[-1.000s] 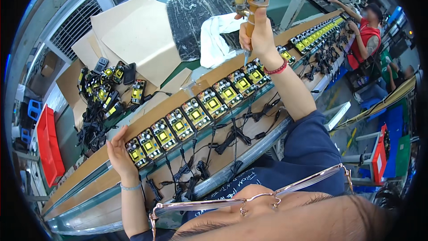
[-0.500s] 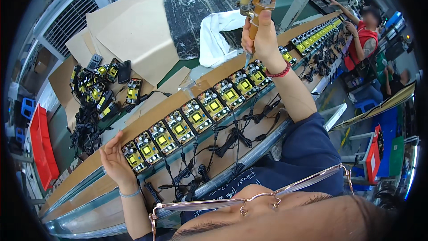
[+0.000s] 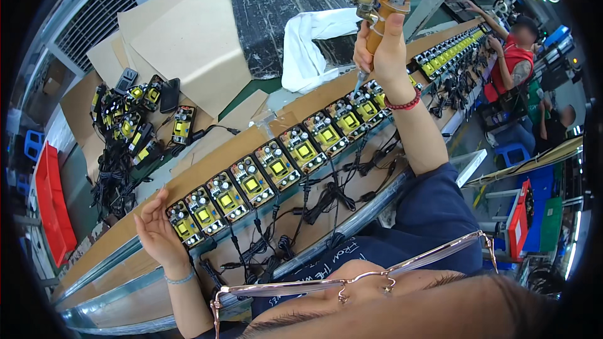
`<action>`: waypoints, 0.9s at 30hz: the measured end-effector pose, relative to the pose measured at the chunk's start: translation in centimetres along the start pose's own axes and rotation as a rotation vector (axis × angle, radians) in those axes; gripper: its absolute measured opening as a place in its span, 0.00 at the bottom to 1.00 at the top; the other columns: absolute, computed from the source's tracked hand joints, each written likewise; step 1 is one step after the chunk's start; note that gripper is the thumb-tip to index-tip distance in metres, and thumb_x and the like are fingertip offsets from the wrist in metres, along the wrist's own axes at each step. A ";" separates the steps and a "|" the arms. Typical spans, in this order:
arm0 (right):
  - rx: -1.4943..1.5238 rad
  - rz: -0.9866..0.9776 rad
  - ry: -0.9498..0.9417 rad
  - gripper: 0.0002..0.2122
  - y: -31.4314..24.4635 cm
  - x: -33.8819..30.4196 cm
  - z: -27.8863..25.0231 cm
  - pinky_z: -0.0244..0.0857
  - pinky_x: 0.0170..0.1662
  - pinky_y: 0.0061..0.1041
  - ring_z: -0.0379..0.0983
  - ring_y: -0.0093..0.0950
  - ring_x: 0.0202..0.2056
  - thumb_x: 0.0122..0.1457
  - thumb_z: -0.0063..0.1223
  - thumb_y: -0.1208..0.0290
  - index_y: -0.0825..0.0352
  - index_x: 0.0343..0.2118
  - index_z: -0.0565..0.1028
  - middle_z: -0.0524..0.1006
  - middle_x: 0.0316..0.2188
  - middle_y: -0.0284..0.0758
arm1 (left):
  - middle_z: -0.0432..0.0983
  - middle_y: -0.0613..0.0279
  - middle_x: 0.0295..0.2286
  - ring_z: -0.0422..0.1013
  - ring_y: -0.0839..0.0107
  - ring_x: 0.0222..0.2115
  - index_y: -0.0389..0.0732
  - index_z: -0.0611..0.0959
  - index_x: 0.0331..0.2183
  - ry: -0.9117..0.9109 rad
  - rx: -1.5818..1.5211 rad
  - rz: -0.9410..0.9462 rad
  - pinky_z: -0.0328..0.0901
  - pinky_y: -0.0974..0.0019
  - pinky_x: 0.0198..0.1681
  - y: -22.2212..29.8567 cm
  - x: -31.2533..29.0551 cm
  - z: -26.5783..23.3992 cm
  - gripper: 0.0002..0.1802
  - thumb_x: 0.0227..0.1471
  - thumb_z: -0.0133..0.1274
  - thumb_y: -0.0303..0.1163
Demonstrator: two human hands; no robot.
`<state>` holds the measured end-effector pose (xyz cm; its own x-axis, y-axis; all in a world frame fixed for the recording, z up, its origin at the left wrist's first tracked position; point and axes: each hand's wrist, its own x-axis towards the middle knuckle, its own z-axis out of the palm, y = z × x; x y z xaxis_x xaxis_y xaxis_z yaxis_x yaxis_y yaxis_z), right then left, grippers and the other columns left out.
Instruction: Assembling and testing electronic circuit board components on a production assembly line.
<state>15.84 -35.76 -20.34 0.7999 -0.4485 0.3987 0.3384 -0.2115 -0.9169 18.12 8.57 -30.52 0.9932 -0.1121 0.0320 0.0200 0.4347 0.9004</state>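
Note:
A long row of open black adapter cases with yellow-topped circuit boards (image 3: 274, 166) runs diagonally across the bench. My right hand (image 3: 385, 50) grips an upright orange dispensing gun (image 3: 375, 39), its fingers wrapped round the barrel. The gun's thin pale nozzle (image 3: 359, 83) points down at a board in the row. By the row's near left end, my left hand (image 3: 159, 233) rests with fingers slightly bent and apart, beside the last case (image 3: 186, 224). It holds nothing. Black cables (image 3: 323, 204) trail from the cases toward me.
A heap of cased boards and cables (image 3: 129, 132) lies at left on cardboard (image 3: 182, 50). Beyond the row are a white cloth (image 3: 295, 50) and a scratched black sheet (image 3: 264, 6). A red tray (image 3: 53, 204) stands far left. A co-worker in red (image 3: 516, 63) works farther along the line.
My right hand and the dispensing gun have moved slightly right along the row. My left hand has shifted slightly left, still beside the end case.

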 end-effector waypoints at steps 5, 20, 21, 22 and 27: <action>0.001 -0.002 -0.006 0.38 0.2 0.2 -0.3 0.44 0.11 0.16 0.49 0.16 0.06 0.52 0.27 0.26 0.66 0.31 0.67 0.59 0.06 0.25 | 0.75 0.44 0.40 0.68 0.58 0.48 0.33 0.77 0.34 -0.005 -0.036 -0.018 0.55 0.62 0.57 0.2 -0.1 0.1 0.28 0.63 0.26 0.44; -0.037 0.014 -0.054 0.43 0.1 0.3 -1.1 0.44 0.12 0.15 0.49 0.16 0.06 0.51 0.25 0.25 0.72 0.36 0.68 0.59 0.06 0.24 | 0.76 0.48 0.36 0.68 0.56 0.48 0.37 0.77 0.32 -0.050 0.037 0.019 0.56 0.61 0.56 0.2 -0.2 0.6 0.28 0.63 0.25 0.45; -0.035 0.017 -0.066 0.43 0.0 0.3 -1.1 0.44 0.12 0.15 0.49 0.16 0.06 0.51 0.25 0.25 0.72 0.35 0.68 0.59 0.06 0.25 | 0.76 0.48 0.35 0.68 0.56 0.48 0.37 0.76 0.32 -0.044 0.053 0.024 0.56 0.61 0.56 0.4 -0.3 1.1 0.28 0.63 0.24 0.45; -0.032 0.019 -0.077 0.42 0.0 0.2 -1.2 0.45 0.12 0.15 0.49 0.16 0.06 0.51 0.25 0.25 0.71 0.33 0.68 0.59 0.07 0.25 | 0.76 0.49 0.35 0.68 0.56 0.48 0.37 0.76 0.32 -0.038 0.068 0.030 0.56 0.61 0.56 0.5 -0.5 1.7 0.28 0.63 0.24 0.45; -0.030 0.023 -0.094 0.39 0.4 0.2 -1.4 0.47 0.13 0.16 0.50 0.17 0.07 0.51 0.26 0.25 0.66 0.27 0.66 0.60 0.08 0.26 | 0.76 0.50 0.34 0.68 0.56 0.48 0.38 0.76 0.32 0.013 0.136 0.082 0.56 0.61 0.56 0.7 -0.9 3.1 0.29 0.64 0.22 0.46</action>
<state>15.43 -37.16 -20.59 0.8509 -0.3706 0.3724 0.3053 -0.2281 -0.9245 16.86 6.16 -28.57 0.9923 -0.0698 0.1027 -0.0755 0.3172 0.9453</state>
